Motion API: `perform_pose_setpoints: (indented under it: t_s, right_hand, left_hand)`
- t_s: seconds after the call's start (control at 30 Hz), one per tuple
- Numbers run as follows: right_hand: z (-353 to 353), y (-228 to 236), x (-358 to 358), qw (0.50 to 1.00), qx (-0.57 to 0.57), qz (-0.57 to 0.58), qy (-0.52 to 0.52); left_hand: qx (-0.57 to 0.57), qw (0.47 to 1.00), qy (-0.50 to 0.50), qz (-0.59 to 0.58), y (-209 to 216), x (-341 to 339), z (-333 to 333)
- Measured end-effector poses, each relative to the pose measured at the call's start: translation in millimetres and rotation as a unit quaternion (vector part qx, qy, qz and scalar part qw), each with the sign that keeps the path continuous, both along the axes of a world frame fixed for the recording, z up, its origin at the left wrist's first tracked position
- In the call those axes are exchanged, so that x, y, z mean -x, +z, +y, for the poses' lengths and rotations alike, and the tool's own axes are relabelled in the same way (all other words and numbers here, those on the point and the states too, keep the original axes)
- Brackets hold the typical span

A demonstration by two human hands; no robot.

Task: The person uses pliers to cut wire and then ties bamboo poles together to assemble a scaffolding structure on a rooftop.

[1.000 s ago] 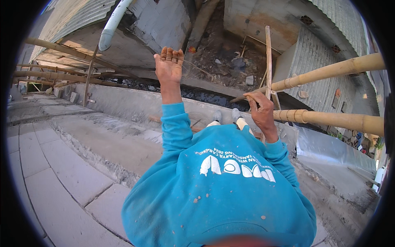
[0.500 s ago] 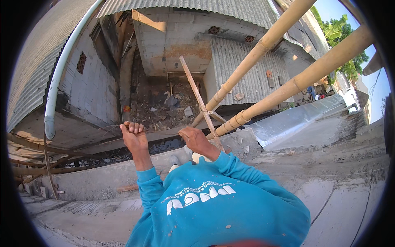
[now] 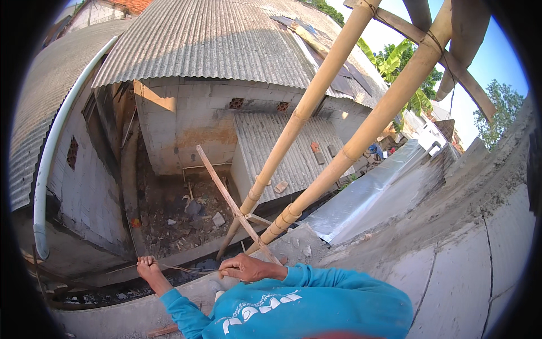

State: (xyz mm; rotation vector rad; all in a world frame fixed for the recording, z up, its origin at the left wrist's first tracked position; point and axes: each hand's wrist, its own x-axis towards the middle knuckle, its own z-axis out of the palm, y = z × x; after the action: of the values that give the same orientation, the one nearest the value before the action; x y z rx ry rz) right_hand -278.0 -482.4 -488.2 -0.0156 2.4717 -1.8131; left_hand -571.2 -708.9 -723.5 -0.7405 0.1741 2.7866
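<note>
A thin, brownish strand that looks like wire runs between my two hands, sagging slightly and seeming doubled near the middle. Its left end is in my left hand, whose fingers are curled closed. My right hand pinches the other end, palm down, just left of a narrow wooden batten. That batten slants across the lower part of two bamboo poles. Both my forearms are in blue sleeves.
Below the concrete ledge lies a deep, rubble-strewn yard between block walls. A corrugated roof spans the far side, with a pale pipe at left. A shiny metal sheet lies right of the poles.
My view has tilted up and turned right, showing more roof and the poles' upper ends. Both hands appear lower and further left in the picture, still holding the wire.
</note>
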Motion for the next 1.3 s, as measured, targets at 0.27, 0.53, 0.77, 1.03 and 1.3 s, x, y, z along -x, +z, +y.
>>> perform_pose_setpoints:
  t_s: [0.27, 0.53, 0.77, 1.03, 1.3]
  right_hand:
    - [68.4, -48.0, 27.6, 0.912, -0.365, -0.046, -0.181]
    - [11.2, 5.5, 10.5, 0.97, -0.068, -0.094, 0.215]
    - [71.4, 48.3, 37.9, 0.973, -0.136, 0.022, -0.186]
    - [46.4, -33.8, 30.3, 0.911, -0.407, -0.056, -0.03]
    - [-1.2, -22.4, 39.3, 0.959, -0.216, -0.088, 0.164]
  left_hand:
    - [0.032, 0.995, 0.005, 0.092, 108.8, -32.0, 44.6]
    - [0.065, 0.989, -0.05, 0.122, 88.7, 14.6, 10.7]
    - [0.052, 0.993, -0.083, 0.066, 73.7, -13.9, 28.2]
    - [0.114, 0.987, -0.05, 0.104, 139.6, -52.2, 7.7]
    - [0.214, 0.972, 0.089, -0.047, 122.4, -63.2, -80.6]
